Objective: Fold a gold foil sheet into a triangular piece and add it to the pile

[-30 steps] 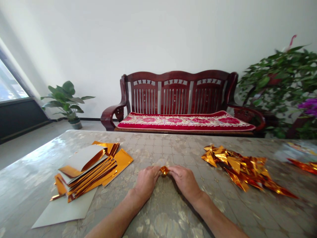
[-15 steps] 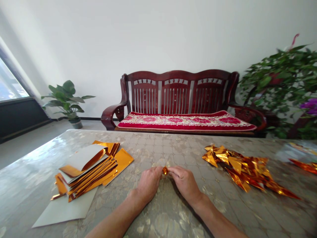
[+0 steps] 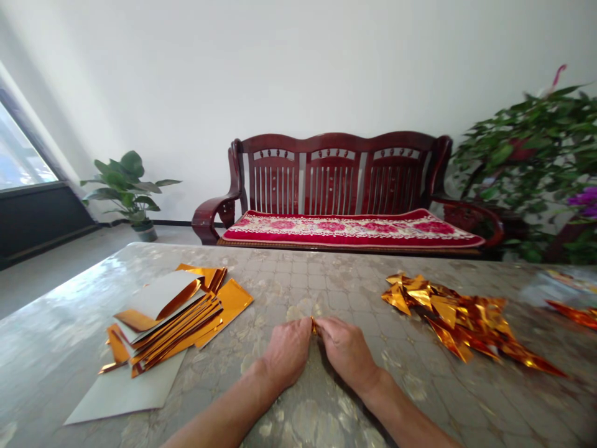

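Observation:
A small piece of gold foil paper is pinched between my two hands over the middle of the table. My left hand is closed on its left side, and my right hand is closed on its right side. Most of the piece is hidden behind the fingers, so its shape does not show. To the left lies a loose stack of gold foil paper sheets with pale backs. Off to the right is a heap of folded, pointed gold foil pieces.
The table has a patterned, glossy cover. At its right edge lie a clear plastic bag and more orange foil. Beyond the table stands a dark red wooden bench, with potted plants on both sides.
My hands have drawn closer together around the foil piece, so less of it shows. The stack and the heap lie as before; the view has shifted slightly.

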Action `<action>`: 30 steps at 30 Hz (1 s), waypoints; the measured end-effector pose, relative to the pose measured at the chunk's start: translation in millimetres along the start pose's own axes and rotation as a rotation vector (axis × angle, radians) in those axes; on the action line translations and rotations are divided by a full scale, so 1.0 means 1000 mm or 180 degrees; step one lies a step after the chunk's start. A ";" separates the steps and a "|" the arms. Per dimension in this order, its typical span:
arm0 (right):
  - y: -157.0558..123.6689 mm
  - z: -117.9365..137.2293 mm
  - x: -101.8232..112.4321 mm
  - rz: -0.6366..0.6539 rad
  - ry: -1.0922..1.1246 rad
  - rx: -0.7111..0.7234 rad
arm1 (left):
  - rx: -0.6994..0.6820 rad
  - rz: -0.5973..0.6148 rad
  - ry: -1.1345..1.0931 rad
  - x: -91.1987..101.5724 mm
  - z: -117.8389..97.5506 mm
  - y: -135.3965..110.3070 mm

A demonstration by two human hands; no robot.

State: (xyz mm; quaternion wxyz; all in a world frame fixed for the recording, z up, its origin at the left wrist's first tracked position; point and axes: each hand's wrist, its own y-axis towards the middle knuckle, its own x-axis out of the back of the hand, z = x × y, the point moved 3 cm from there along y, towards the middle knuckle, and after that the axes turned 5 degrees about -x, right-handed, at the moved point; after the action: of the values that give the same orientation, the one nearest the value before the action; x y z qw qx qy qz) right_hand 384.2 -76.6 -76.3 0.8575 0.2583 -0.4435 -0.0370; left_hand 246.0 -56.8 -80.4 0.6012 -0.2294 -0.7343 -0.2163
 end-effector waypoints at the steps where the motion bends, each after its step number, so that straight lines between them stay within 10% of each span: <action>1: 0.000 0.001 0.000 0.0005 -0.0028 -0.0007 | 0.0002 0.0041 0.0040 0.000 -0.001 0.000; 30: 0.004 -0.002 0.002 -0.0209 -0.0053 0.0001 | 0.0233 -0.0346 -0.0444 0.009 -0.002 0.002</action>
State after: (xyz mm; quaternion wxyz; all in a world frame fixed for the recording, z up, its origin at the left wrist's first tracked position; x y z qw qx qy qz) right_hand 386.1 -73.4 -73.8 0.8520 0.2726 -0.4418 -0.0673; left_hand 247.2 -56.3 -71.4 0.5439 -0.1816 -0.7932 -0.2052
